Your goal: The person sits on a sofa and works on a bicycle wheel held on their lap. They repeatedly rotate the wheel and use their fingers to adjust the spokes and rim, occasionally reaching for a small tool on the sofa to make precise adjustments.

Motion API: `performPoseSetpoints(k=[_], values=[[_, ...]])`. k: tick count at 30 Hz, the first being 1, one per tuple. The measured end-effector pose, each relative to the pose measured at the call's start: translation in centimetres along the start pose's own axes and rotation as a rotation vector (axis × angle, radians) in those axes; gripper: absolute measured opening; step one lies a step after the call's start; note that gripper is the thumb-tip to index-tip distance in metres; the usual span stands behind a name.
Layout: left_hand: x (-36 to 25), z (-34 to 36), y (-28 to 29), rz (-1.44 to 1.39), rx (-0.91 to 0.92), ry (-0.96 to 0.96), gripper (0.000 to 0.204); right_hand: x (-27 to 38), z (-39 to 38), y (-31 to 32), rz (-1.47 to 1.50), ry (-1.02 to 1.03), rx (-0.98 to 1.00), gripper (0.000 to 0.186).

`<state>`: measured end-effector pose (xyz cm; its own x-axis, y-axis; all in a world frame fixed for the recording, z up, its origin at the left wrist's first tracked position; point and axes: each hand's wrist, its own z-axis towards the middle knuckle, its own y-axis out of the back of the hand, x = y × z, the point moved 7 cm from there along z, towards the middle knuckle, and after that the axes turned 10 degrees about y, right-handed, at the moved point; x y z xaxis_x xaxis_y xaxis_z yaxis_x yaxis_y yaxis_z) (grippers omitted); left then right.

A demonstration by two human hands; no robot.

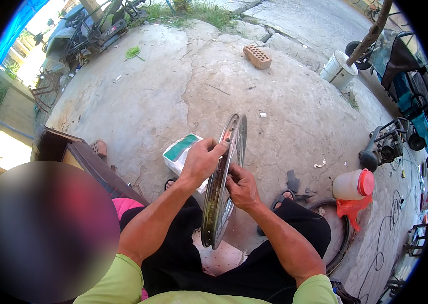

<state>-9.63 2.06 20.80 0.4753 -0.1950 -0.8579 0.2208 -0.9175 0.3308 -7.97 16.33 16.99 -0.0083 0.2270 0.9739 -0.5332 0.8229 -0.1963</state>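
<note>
A bare spoked wheel (212,213) with no tyre stands upright between my knees, its worn metal rim edge-on to me. My left hand (202,161) grips the rim's left side, with thumb and fingertips pressed at its outer channel. On the other side, my right hand (244,188) has its fingers curled in at the spokes just inside the rim. Whether a small part is pinched in the fingertips of either hand cannot be made out. Behind my left hand lies a white and green bag (179,152), partly covered by that hand.
A tyre (346,238) lies by my right foot, near a whitish jug with a red lid (353,184) and a red plastic bag (354,210). A brick (257,57) sits ahead on the concrete. At left is a brown cabinet (90,159); a compressor-like machine (376,147) stands right.
</note>
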Motion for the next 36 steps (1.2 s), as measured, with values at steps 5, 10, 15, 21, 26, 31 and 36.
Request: performPoseSetpoints(k=[5,10,15,21,26,31,36], values=[[-0.5,-0.4,-0.1,0.022,-0.004,0.0,0.045,0.3,-0.2,0.1,0.015,-0.024,-0.054,0.017],[0.0,0.0,-0.2,0.03,0.006,0.006,0.045,-0.2,-0.1,0.3,-0.028,0.014,-0.004,0.017],[-0.5,-0.5,-0.2,0.014,0.019,0.023,0.038,0.4,-0.2,0.1,-0.002,-0.036,-0.047,0.016],[-0.6,-0.5,-0.3,0.007,0.025,0.006,0.041,-0.6,-0.4,0.3,0.056,-0.035,-0.032,0.018],[-0.2,-0.3,-0.3,0.014,0.012,0.001,0.045,-0.3,-0.4,0.3,0.023,-0.013,-0.007,0.017],[-0.5,-0.5,-0.5,0.019,0.024,-0.033,0.047,-0.4,-0.4,0.3,0.063,-0.021,-0.035,0.016],[-1.4,-0.3,2.2,-0.031,-0.015,-0.066,0.041,-0.1,-0.4,0.6,0.063,-0.038,-0.044,0.016]])
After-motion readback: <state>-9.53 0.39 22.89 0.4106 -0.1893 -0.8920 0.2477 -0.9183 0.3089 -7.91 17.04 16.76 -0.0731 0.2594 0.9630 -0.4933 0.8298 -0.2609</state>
